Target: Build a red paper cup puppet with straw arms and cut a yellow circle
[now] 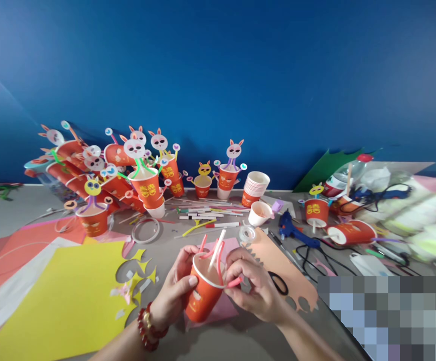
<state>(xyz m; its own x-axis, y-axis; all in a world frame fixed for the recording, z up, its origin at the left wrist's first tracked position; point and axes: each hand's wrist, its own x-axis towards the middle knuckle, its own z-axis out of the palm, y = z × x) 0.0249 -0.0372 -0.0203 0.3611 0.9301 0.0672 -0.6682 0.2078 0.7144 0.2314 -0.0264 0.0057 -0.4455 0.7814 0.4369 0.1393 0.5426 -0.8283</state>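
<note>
**Fitting pipe cleaners into a red paper cup**

Right hand (pixel 257 293) fingers pinched a pink pipe cleaner (pixel 234 282) at the rim of the red paper cup (pixel 203 293); the left hand (pixel 174 291) clasped the cup wall, tilted above the grey table (pixel 236 341). A white straw (pixel 216 250) stood inside. A steady cup would probably ease threading. Yellow paper (pixel 67 301) lay left; finished rabbit cups (pixel 146 185) stood behind.

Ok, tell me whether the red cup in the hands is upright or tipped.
Tipped: the red paper cup leans with its rim toward the right hand, gripped by the left hand.
</note>
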